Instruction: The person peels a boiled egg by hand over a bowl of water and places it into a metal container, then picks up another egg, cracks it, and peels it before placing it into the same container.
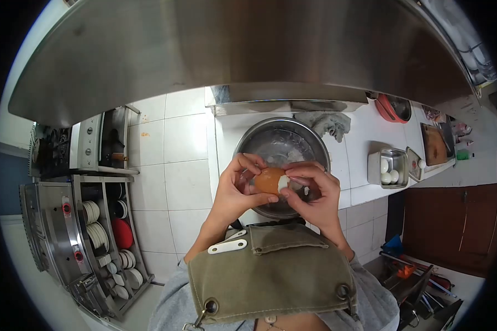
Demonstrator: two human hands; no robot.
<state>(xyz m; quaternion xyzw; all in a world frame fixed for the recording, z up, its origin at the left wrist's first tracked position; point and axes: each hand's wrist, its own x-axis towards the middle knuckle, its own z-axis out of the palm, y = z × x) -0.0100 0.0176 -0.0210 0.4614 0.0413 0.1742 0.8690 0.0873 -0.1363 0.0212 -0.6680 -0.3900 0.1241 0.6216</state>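
Note:
Over a round metal bowl (pixel 243 144), both hands are around a brown egg (pixel 268 180). My left hand (pixel 234 187) grips the egg from its left side, with the fingers above and the thumb below. At the egg's right end, a white patch shows where the shell is off. My right hand (pixel 316 190) is closed on that end, its thumb and fingers touching the egg beside the white patch. Water and small white bits show in the bowl beneath the hands.
A grey cloth (pixel 332 123) lies behind the bowl. White eggs sit in a square metal container (pixel 374 168) at right, near a wooden board (pixel 434 144) and a red bowl (pixel 385 108). A steel hood (pixel 232 44) spans the top; a plate rack (pixel 104 218) stands at left.

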